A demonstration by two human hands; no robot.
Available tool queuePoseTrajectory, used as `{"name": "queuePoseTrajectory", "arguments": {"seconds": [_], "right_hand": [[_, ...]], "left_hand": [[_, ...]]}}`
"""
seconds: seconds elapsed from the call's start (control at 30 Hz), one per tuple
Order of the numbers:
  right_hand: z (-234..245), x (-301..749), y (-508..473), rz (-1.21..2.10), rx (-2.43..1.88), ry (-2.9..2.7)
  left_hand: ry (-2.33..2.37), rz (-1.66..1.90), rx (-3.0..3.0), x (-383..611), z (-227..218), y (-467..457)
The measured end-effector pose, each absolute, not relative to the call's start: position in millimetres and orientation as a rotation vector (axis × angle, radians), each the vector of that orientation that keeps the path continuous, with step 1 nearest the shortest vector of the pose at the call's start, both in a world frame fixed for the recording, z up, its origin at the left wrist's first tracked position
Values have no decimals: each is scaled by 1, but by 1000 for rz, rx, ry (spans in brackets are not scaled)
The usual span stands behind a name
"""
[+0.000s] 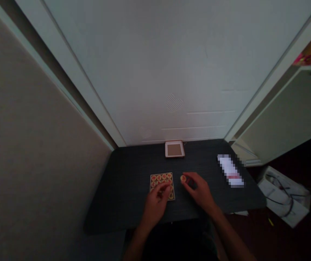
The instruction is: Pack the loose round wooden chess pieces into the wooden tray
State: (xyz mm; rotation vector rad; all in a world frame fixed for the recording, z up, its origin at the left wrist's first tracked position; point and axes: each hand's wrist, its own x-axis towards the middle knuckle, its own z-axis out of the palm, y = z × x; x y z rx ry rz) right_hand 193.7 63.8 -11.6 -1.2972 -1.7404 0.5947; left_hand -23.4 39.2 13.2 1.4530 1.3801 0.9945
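Note:
A square tray (pixel 161 174) of round wooden Chinese chess pieces, lettered in red, lies on the dark table. My left hand (pixel 156 203) is over the tray's near part, its thumb and fingers pinched together. The fingers hide several pieces there, and I cannot tell if one is between the fingertips. Just right of the tray, my right hand (pixel 198 190) pinches a single Chinese chess piece (pixel 183 178), its red-marked face showing.
A shallow box lid (pixel 174 141) with a brown inside lies at the table's back edge, by the white panel. On the table's right is a pixelated bright object (pixel 230 171). A white box (pixel 285 197) with cables stands beyond the right edge.

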Motion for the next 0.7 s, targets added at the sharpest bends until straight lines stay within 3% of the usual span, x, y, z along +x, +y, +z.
{"name": "queuePoseTrajectory", "arguments": {"seconds": [0.27,0.7], "right_hand": [[2,177,35,466,-1089,-1912],[5,171,26,522,-1057,-1892]], "left_hand": [[1140,928,1161,-5,19,42],[1146,927,1128,-3,22,38]]}}
